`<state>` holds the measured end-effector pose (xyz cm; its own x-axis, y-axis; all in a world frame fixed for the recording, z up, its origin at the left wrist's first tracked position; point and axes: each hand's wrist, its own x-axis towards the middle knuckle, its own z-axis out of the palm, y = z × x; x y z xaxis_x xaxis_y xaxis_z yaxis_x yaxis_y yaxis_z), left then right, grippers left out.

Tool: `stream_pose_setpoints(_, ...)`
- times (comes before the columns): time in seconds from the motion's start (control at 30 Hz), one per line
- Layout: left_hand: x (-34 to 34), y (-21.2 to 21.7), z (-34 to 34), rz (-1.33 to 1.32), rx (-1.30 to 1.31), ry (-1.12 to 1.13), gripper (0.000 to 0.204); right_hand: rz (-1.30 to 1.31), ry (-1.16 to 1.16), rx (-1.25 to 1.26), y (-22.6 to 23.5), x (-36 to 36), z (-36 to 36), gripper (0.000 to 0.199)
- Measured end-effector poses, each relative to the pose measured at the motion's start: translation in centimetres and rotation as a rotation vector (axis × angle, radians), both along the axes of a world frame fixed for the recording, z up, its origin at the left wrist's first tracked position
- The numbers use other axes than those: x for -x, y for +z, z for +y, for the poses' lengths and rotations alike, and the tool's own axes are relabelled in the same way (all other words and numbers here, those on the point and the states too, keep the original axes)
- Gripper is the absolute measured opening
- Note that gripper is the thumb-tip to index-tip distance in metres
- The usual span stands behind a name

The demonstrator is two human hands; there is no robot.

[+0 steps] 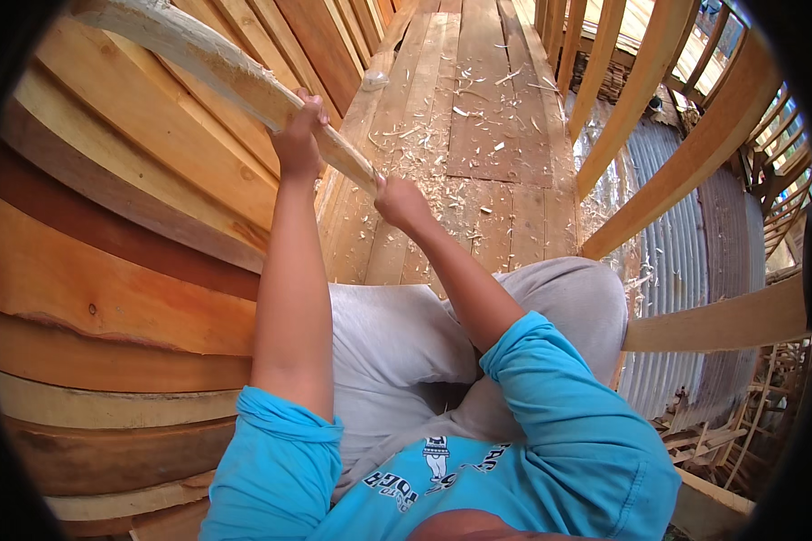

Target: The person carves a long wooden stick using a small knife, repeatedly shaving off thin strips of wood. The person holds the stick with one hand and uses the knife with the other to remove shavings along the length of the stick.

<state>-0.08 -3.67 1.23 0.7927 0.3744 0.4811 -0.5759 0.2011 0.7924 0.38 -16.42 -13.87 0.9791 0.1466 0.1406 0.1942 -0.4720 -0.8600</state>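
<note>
A long, pale, rough-hewn wooden pole [216, 74] slants from the upper left down to the middle of the view. My left hand [301, 131] is closed around it partway along, with the arm stretched far forward. Close to the pole's lower end, my right hand [401, 200] grips it, fingers wrapped over the wood. The pole is held up off the floor, its far end running out past the top left. Bark-like patches and shaved faces show along its side.
Wood shavings [487, 144] litter the plank floor [424, 81] ahead. Overlapping timber boards [117, 270] form a wall at left. Wooden railing slats [677, 194] stand at right, with corrugated metal sheets [686, 261] below. A crumpled clear plastic piece [374, 81] lies by the wall.
</note>
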Motion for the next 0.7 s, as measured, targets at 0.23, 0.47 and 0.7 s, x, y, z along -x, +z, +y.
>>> stream_pose_setpoints(0.23,-0.2,-0.8,0.6,-0.015,-0.016,0.008,0.017,0.253,0.152,0.117,2.9,-0.1,-0.6,0.048)
stream_pose_setpoints(0.47,-2.4,-0.8,-0.9,-0.030,-0.014,-0.037,0.020,0.246,0.142,0.189,-2.4,-0.7,-1.4,0.045)
stream_pose_setpoints(0.7,-2.7,-0.5,-2.4,-0.055,-0.067,-0.080,0.022,0.218,0.046,0.123,-2.7,-0.7,-1.8,0.046)
